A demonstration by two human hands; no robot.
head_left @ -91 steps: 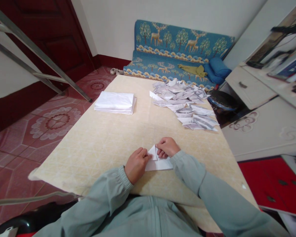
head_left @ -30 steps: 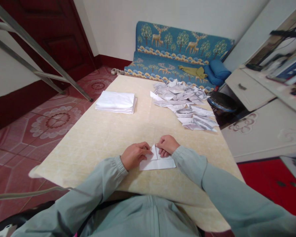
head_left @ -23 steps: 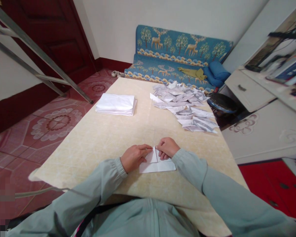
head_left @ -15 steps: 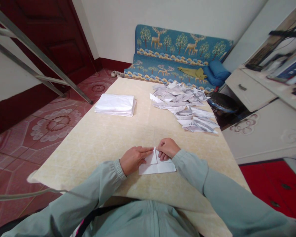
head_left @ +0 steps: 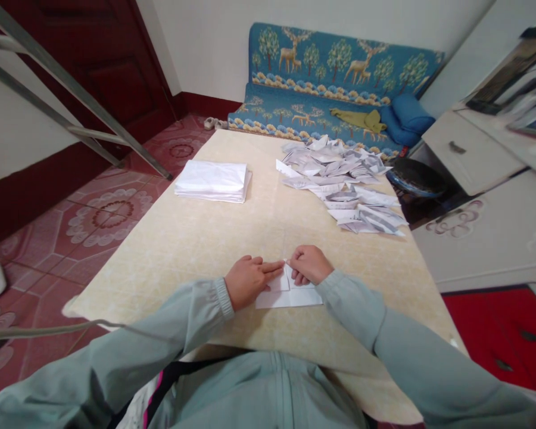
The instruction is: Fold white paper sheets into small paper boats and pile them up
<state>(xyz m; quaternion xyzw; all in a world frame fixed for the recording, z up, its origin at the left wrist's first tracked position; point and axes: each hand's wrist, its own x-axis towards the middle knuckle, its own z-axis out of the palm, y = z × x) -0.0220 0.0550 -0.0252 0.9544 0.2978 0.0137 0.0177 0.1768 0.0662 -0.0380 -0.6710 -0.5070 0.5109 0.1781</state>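
I see my left hand (head_left: pixel 249 280) lying flat on the folded sheet of paper (head_left: pixel 290 294) at the near edge of the counter (head_left: pixel 196 238), its fingers (head_left: pixel 272 267) stretched out and pressing the top fold. My right hand (head_left: pixel 310 265) sits just right of that, fingers curled narrow, pinching the paper's upper tip. Beyond the paper to the left lies a stack of blank sheets (head_left: pixel 213 180); to the right, a heap of folded papers (head_left: pixel 342 185). Past the counter stands a blue sofa (head_left: pixel 330 77).
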